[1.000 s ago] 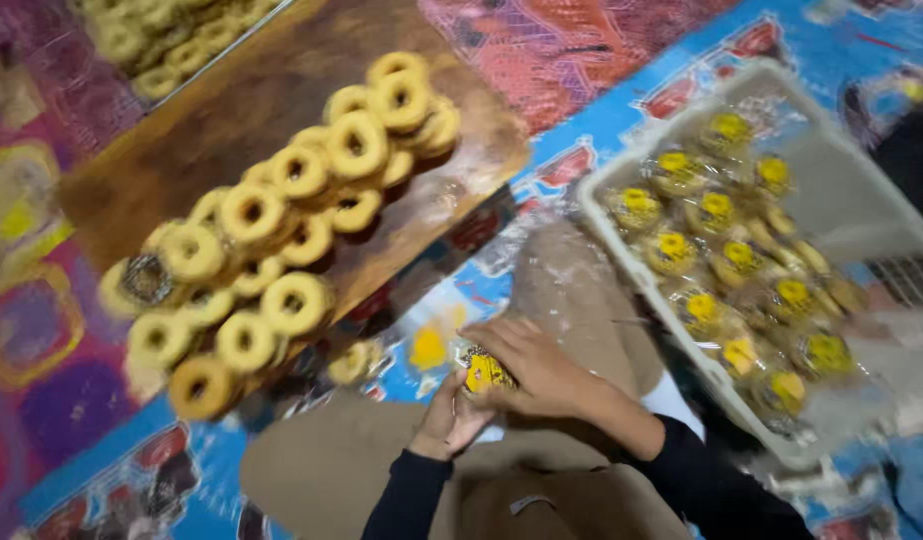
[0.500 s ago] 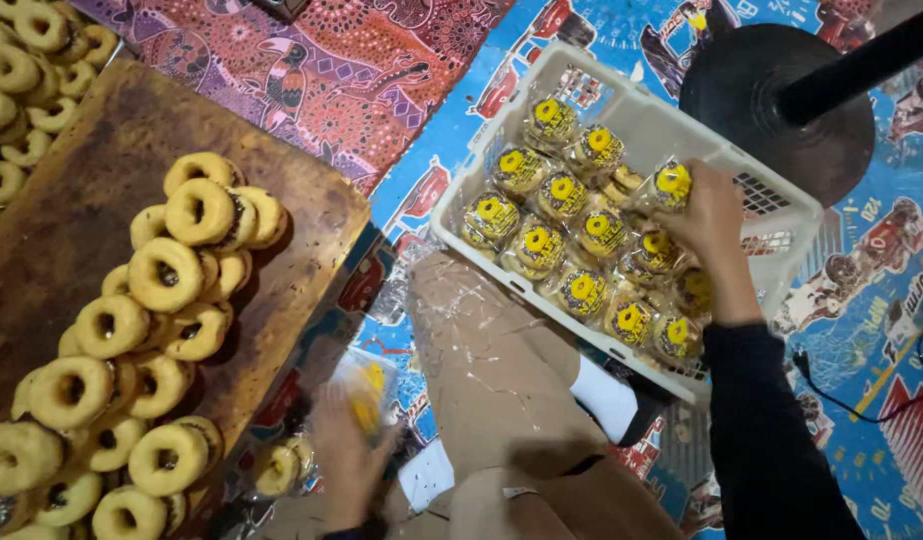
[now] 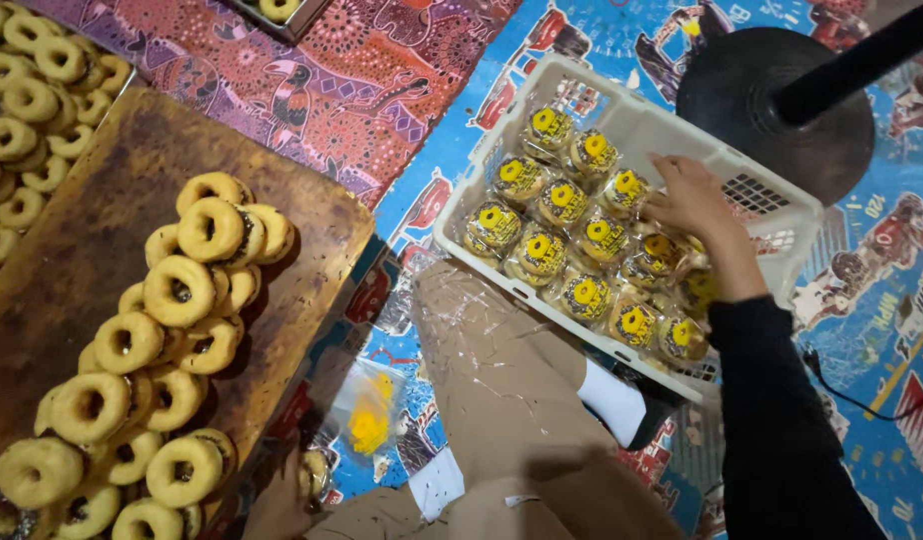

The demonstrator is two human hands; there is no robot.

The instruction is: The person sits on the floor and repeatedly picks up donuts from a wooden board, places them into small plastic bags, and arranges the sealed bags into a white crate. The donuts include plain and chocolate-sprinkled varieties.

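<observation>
Placing a wrapped doughnut (image 3: 672, 250) into the white basket (image 3: 622, 110): right hand (image 3: 697, 200) fingers rest released on it beside its neighbours; press level, keeping rows tight. Left hand (image 3: 282, 500) grasps a doughnut (image 3: 315, 472) near the empty bag (image 3: 370, 410)

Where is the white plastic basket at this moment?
In the head view, the white plastic basket lies upper right on the mat, before the black round base; the right hand reaches inside.

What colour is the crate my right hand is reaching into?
White: a slotted plastic crate, seen in the head view, with the right hand over the wrapped donuts.
</observation>
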